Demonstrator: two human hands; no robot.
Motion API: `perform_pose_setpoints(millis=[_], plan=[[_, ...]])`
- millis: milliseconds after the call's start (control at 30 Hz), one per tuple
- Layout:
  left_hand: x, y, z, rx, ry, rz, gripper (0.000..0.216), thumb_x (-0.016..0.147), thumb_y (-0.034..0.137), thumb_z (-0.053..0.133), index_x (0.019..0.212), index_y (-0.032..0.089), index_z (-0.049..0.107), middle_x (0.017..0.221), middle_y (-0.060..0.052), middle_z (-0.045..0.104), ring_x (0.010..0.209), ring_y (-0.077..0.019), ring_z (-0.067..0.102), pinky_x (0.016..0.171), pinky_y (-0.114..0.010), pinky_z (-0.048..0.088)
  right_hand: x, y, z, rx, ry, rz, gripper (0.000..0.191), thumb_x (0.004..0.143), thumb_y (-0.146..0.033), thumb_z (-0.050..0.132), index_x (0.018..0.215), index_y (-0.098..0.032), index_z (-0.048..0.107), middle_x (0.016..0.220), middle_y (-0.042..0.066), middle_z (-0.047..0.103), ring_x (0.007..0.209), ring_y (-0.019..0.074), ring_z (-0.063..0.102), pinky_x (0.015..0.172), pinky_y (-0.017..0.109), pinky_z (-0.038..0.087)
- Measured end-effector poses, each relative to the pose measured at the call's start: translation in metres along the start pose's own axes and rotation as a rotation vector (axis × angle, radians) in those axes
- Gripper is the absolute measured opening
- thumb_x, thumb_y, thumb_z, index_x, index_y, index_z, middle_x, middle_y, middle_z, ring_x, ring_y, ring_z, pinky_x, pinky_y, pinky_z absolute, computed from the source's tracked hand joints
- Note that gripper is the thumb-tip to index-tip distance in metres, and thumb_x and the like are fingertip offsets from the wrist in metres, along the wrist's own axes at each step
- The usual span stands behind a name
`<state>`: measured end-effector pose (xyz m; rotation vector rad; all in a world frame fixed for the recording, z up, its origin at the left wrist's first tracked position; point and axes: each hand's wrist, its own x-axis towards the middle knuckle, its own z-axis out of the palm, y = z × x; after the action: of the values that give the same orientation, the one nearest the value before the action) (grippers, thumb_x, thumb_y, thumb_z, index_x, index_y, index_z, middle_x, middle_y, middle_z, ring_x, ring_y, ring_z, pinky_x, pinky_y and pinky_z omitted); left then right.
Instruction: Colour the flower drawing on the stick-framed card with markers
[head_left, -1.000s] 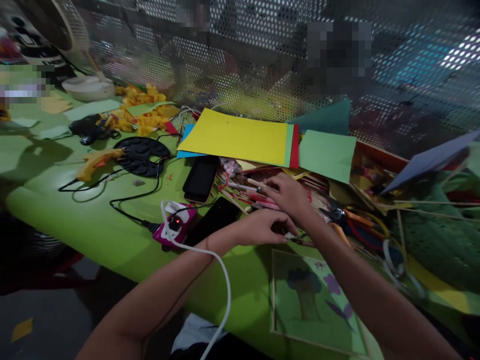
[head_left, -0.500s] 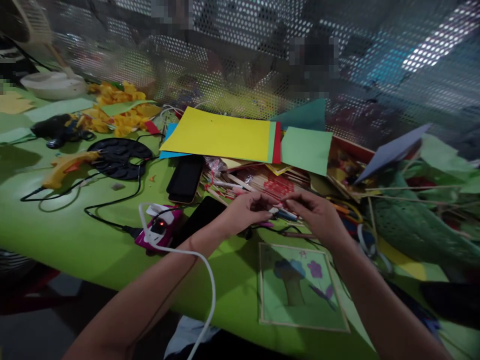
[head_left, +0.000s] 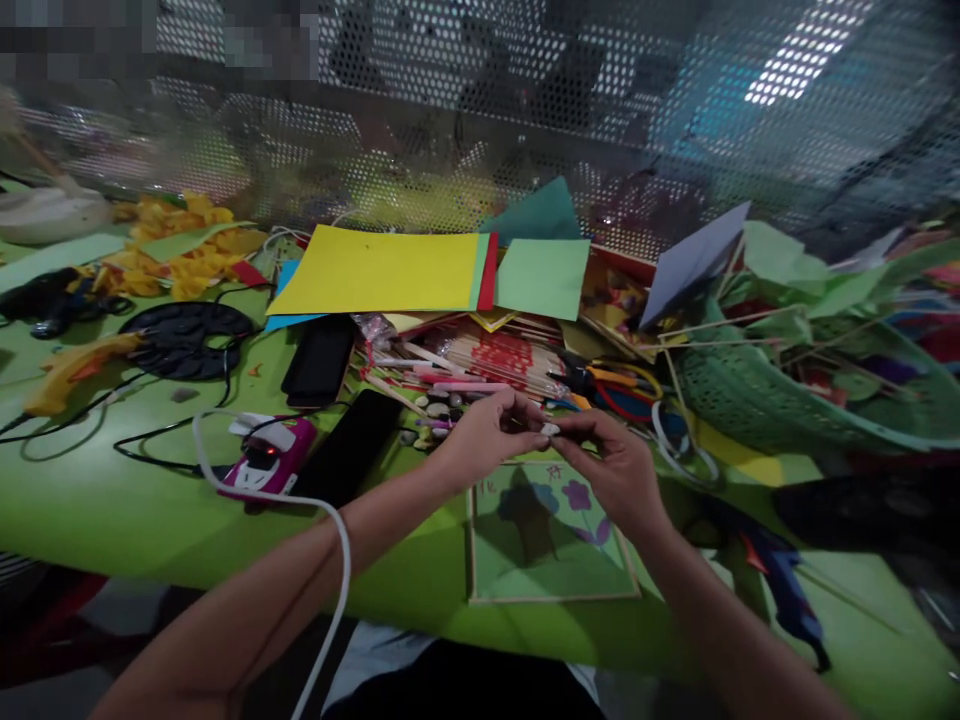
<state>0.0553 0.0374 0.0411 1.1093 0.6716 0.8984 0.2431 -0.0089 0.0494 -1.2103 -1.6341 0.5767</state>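
Note:
My left hand and my right hand meet above the top edge of a green picture card. Between their fingertips is a small whitish piece, pinched from both sides; it is too small to tell its kind. The card has a thin pale frame and shows a tree shape and a purple flower. Just left of my left hand lie several small pebbles. A pink pen lies behind my left hand.
Behind the hands are bundled sticks and a yellow sheet. To the left are a purple power socket with a white cable and a yellow glue gun. A green basket and a blue glue gun lie right.
The view has swung to the right, bringing the blue glue gun into sight. Both hands have come nearer to me, off the clutter to the card's top edge, with the whitish piece now visible between them.

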Motion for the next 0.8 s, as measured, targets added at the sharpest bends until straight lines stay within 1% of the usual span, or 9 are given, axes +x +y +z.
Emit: perform_pose_setpoints(millis=[133, 267, 433, 533, 700, 800], plan=[[0.001, -0.007, 0.014, -0.028, -0.024, -0.04, 0.044, 0.068, 0.04, 0.092, 0.09, 0.013, 0.065, 0.081, 0.0, 0.067, 0.074, -0.012, 0.065, 0.075, -0.028, 0.052, -0.009, 0.01, -0.01, -0.073, 0.082, -0.106, 0.012, 0.086, -0.016, 0.075, 0.094, -0.024, 0.074, 0.084, 0.0, 0.076, 0.074, 0.016, 0.072, 0.071, 0.028, 0.058], [-0.002, -0.012, 0.019, -0.048, -0.02, -0.052, 0.047, 0.071, 0.049, 0.089, 0.091, 0.013, 0.066, 0.082, -0.002, 0.069, 0.076, -0.0132, 0.068, 0.077, -0.03, 0.054, -0.012, 0.015, -0.014, -0.161, 0.086, -0.216, 0.014, 0.086, -0.013, 0.075, 0.095, -0.024, 0.074, 0.083, 0.0, 0.076, 0.074, 0.0166, 0.073, 0.07, 0.028, 0.059], [-0.009, -0.016, 0.019, -0.03, 0.023, -0.046, 0.041, 0.071, 0.043, 0.09, 0.087, 0.014, 0.066, 0.077, -0.001, 0.07, 0.073, -0.0125, 0.068, 0.075, -0.027, 0.053, -0.015, 0.01, -0.013, -0.202, 0.01, -0.26, 0.017, 0.089, -0.013, 0.072, 0.101, -0.026, 0.074, 0.084, 0.0, 0.078, 0.074, 0.0178, 0.075, 0.068, 0.028, 0.06], [-0.011, -0.018, 0.019, -0.025, 0.046, -0.046, 0.036, 0.07, 0.039, 0.09, 0.083, 0.014, 0.066, 0.075, 0.0, 0.07, 0.071, -0.0116, 0.066, 0.073, -0.025, 0.051, -0.017, 0.004, -0.012, -0.193, -0.046, -0.26, 0.021, 0.09, -0.014, 0.073, 0.107, -0.026, 0.073, 0.091, 0.002, 0.08, 0.074, 0.0179, 0.075, 0.069, 0.029, 0.061], [-0.012, -0.021, 0.019, -0.024, 0.049, -0.066, 0.029, 0.071, 0.036, 0.086, 0.078, 0.014, 0.067, 0.071, -0.001, 0.071, 0.067, -0.0118, 0.065, 0.069, -0.025, 0.051, -0.018, 0.004, -0.01, -0.17, -0.056, -0.259, 0.019, 0.089, -0.012, 0.073, 0.101, -0.027, 0.073, 0.096, 0.002, 0.082, 0.09, 0.0206, 0.079, 0.078, 0.03, 0.062], [-0.012, -0.022, 0.019, -0.022, 0.062, -0.074, 0.027, 0.07, 0.033, 0.086, 0.078, 0.014, 0.069, 0.071, -0.001, 0.071, 0.066, -0.0115, 0.065, 0.068, -0.024, 0.049, -0.019, 0.006, -0.009, -0.15, -0.056, -0.217, 0.018, 0.089, -0.013, 0.074, 0.099, -0.028, 0.073, 0.096, 0.002, 0.083, 0.09, 0.0209, 0.08, 0.078, 0.031, 0.062]])
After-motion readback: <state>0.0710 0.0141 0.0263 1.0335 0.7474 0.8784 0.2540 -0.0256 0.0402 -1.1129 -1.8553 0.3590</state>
